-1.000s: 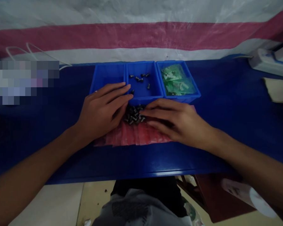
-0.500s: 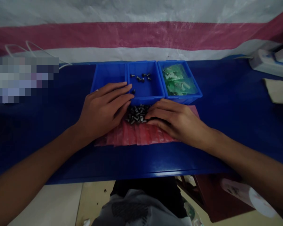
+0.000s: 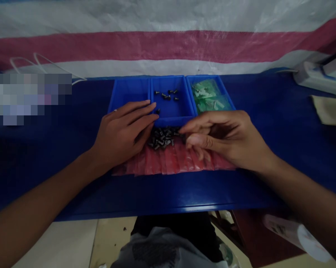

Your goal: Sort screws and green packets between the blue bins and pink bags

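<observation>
A pile of small dark screws (image 3: 161, 137) lies on a row of overlapping red plastic bags (image 3: 168, 160) in front of the blue bins. My left hand (image 3: 126, 128) stays at the pile's left side, fingers stretched out, their tips by the wall between the left and middle bins. To the right of the pile, over the bags, is my right hand (image 3: 221, 137), turned thumb-side up with curled fingers. Its thumb and index fingertips are apart, and no held thing shows between them. Several loose screws (image 3: 166, 96) lie in the middle blue bin (image 3: 173, 109).
The left blue bin (image 3: 131, 87) is partly behind my left hand. Green plastic packets (image 3: 208, 93) fill the right blue bin (image 3: 226, 96). A beige cloth (image 3: 328, 109) and a white box-shaped device (image 3: 319, 80) lie at the right. The blue table (image 3: 162, 193) ends at my lap.
My right hand has moved off the screw pile, rightward and up, and rolled so its thumb and palm side show. My left hand is nearly still.
</observation>
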A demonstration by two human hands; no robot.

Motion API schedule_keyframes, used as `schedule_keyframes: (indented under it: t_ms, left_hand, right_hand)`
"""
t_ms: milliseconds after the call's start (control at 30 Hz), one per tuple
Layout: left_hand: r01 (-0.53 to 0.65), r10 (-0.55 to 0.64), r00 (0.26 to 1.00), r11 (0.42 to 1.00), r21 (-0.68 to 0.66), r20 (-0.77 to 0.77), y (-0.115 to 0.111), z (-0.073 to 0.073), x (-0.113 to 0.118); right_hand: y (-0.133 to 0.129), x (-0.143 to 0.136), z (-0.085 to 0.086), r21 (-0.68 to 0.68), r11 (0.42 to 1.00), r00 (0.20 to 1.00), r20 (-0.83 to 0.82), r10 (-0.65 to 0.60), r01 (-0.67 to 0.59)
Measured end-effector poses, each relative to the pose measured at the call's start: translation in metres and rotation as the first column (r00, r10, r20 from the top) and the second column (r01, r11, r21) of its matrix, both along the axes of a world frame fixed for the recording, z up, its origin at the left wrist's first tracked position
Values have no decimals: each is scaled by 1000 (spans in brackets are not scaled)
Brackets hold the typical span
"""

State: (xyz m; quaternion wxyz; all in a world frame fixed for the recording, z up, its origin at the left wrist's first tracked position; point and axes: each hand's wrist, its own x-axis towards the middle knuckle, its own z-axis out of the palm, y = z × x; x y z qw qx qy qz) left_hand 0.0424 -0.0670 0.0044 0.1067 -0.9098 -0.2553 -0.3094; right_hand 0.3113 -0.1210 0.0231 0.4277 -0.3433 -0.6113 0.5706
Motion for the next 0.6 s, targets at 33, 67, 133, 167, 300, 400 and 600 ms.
schedule_keyframes:
  t_ms: [33,67,133,167,300,400,600]
  left_hand:
    - [4,-4,1000,1000,2,7,0,0,0]
    - [7,-7,1000,1000,1,12,0,0,0]
    - [7,-7,1000,1000,-14,16,0,-1,0]
    - [9,-8,1000,1000,-22,14,0,-1,-1]
    - [19,-19,1000,1000,-16,-10,-1,0,-1]
    - [32,-31,999,999,33,-26,0,1,-1]
    - [19,-19,1000,999,30,-5,1,0,0]
  right_hand:
    - [1,0,-1,-57,998,999,-10,40,-40]
    - [2,0,-2,-112,992,998,-18,62,-64]
    - [4,0,-4,-189,981,998,-54,28,-38]
    - [4,0,-4,-207,978,996,-89,-21,2]
    - [2,0,1,-121,973,956,-197,-218,197]
    - [-1,2,1,219,939,955,72,-287,265]
    - [1,4,-18,669,691,735,609,-298,-274]
